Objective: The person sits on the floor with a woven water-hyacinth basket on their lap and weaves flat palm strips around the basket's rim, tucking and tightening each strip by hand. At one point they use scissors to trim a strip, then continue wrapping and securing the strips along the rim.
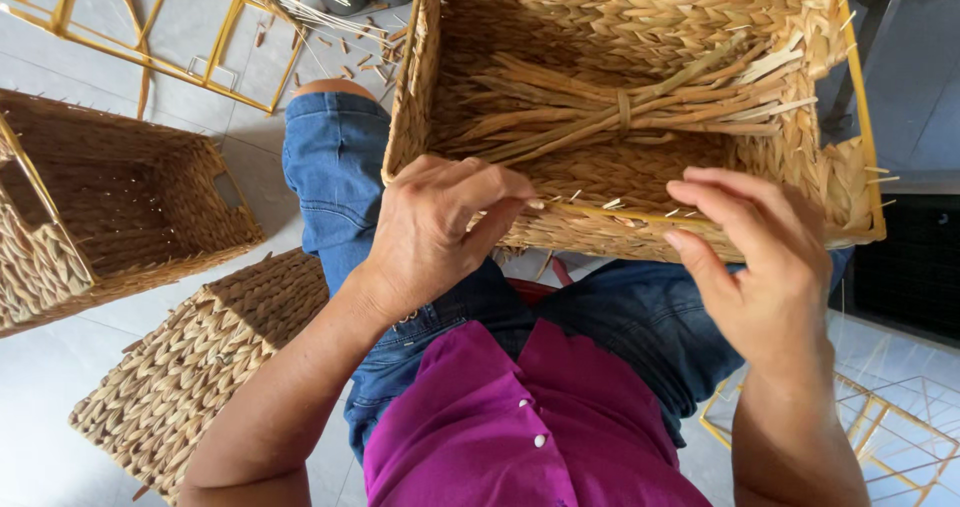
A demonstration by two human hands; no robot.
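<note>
The left hand (pixel 435 229) comes up from the lower left of the frame, forearm slanting toward the centre, wrist bent so the back of the hand faces the camera. Its fingers (pixel 500 189) are curled together and pinched at the near rim of the big woven basket (pixel 640 27). What they pinch is too small to tell, though it looks like a thin strand at the yellow wire edge (pixel 640 214).

The right hand (pixel 755 267) rises from the lower right, palm turned toward the basket. Its fingers (pixel 720 199) are slightly apart and bent, held just in front of the same rim; whether they touch the weave I cannot tell.

The basket rests on the person's lap, on blue jeans (pixel 335 167), tipped so its open mouth faces the camera. It fills the upper middle and upper right of the frame, and its long axis runs left to right. Inside lies a tied bundle of dried straw (pixel 620 112), its length also running left to right, fanning out at both ends.

The rim is rough, with short stubs of fibre sticking out along the near and right edges. Room is tight on the left: a second open basket (pixel 120 207) sits at the left edge and a woven piece (pixel 200 367) lies on the floor at lower left. A yellow wire frame (pixel 150 37) lies at upper left, another (pixel 900 427) at lower right. Pale floor tiles (pixel 40 397) show between them.
</note>
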